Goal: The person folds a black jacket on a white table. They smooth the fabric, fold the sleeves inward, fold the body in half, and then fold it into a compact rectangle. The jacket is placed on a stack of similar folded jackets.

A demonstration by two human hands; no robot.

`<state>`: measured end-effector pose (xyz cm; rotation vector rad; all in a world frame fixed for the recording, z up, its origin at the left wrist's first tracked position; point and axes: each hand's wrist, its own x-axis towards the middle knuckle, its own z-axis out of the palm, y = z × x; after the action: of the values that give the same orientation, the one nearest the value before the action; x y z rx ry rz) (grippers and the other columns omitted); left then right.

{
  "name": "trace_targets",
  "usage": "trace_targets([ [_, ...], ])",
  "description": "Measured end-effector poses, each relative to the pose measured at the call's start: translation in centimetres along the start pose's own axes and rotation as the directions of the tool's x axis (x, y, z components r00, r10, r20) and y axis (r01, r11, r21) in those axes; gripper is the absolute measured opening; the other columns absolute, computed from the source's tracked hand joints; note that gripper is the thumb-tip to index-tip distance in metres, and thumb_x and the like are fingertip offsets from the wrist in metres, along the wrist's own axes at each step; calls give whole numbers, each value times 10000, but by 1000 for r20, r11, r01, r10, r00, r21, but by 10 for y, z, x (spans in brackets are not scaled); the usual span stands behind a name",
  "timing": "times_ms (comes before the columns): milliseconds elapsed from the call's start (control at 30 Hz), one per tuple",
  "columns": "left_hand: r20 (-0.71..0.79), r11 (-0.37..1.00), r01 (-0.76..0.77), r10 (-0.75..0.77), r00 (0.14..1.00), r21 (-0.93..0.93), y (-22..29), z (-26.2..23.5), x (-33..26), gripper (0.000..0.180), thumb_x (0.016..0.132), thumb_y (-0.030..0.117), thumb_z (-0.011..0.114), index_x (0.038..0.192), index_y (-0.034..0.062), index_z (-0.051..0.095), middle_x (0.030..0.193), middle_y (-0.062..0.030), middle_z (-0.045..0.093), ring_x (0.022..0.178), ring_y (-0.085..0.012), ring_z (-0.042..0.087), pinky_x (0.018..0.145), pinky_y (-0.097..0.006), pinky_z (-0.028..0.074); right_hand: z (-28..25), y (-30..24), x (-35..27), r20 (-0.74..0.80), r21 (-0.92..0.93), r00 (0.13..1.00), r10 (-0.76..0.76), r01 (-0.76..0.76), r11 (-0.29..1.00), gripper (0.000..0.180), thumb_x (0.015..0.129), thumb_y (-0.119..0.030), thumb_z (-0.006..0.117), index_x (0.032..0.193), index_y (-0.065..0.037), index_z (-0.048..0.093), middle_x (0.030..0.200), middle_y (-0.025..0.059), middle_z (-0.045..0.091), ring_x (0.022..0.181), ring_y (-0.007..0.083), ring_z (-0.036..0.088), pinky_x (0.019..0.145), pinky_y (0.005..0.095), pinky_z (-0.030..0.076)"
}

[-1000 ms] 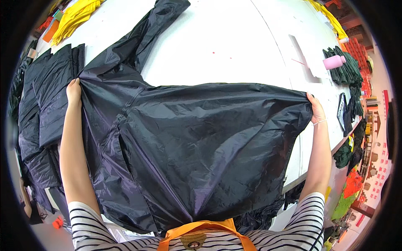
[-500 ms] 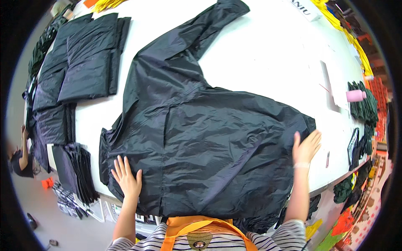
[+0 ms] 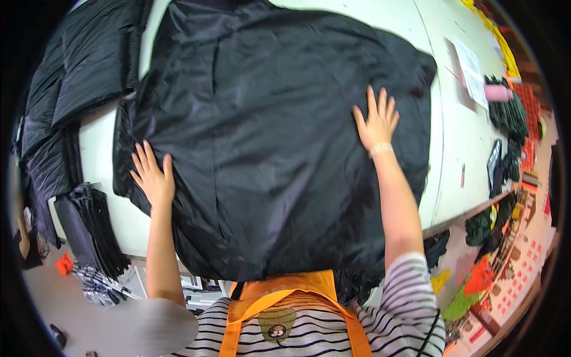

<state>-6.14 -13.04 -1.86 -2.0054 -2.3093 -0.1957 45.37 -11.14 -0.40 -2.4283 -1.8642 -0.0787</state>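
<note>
A large black jacket-like garment (image 3: pixel 279 137) lies spread over the white table, its lower edge reaching the front of my orange apron. Near its left edge, my left hand (image 3: pixel 154 178) rests flat with the fingers spread. On the right upper part of the cloth lies my right hand (image 3: pixel 377 122), palm down, fingers apart, a pale band round the wrist. Neither hand grips the fabric. The garment's far end runs out of the top of the view.
Folded black garments (image 3: pixel 95 65) are stacked at the left, with a smaller dark pile (image 3: pixel 89 226) at the table's edge. Toward the right lie paper sheets (image 3: pixel 470 71), a pink bottle (image 3: pixel 498 93) and a small thin tool (image 3: pixel 463 176). Another person's arm (image 3: pixel 24 235) shows at far left.
Both hands have moved farther up the garment, the right one also inward from its right edge. The view has shifted, so the outstretched sleeve has left the picture at the top.
</note>
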Motion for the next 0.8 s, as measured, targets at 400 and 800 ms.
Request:
trace_targets([
  [400,24,986,-167,167,986,13,44,-48,-20,726,898,484,519,1467,116,259,1507,-153,267,1393,-333,234,1104,-530,178,-88,94,-78,-131,137,983,126,-108,985,367,868,-340,596,1103,-61,632,1165,182,585,1044,364,564,862,406,476],
  [800,17,995,23,-25,1000,100,-5,-40,-184,638,937,480,440,1458,144,289,1497,-59,320,1374,-261,296,1078,-567,196,-180,230,-205,695,512,667,268,-721,466,391,925,-304,589,1005,78,570,895,126,638,666,212,684,519,250,533],
])
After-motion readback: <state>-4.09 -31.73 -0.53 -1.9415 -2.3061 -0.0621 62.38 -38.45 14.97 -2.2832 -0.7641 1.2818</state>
